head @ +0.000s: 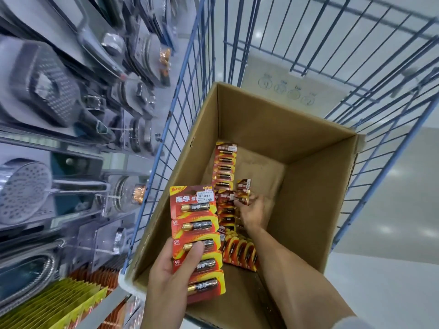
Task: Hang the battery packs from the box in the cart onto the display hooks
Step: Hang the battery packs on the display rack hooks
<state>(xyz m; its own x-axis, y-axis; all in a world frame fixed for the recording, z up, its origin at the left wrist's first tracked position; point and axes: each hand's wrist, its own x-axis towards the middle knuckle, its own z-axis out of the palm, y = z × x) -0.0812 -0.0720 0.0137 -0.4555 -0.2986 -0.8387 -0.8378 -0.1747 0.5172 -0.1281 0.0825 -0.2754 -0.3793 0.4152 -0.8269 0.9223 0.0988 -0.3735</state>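
Observation:
My left hand grips a long red strip of battery packs by its lower half, held upright over the near left corner of the open cardboard box. My right hand reaches down into the box and pinches a smaller red battery pack lifted off the pile. More red battery packs lie along the box's left wall, and others are bunched near my right forearm. The box stands inside a blue wire cart.
To the left, display hooks carry packaged shower heads and hoses. Rows of hung yellow packs and orange packs sit at the lower left, close to the cart's corner. Pale shiny floor lies to the right.

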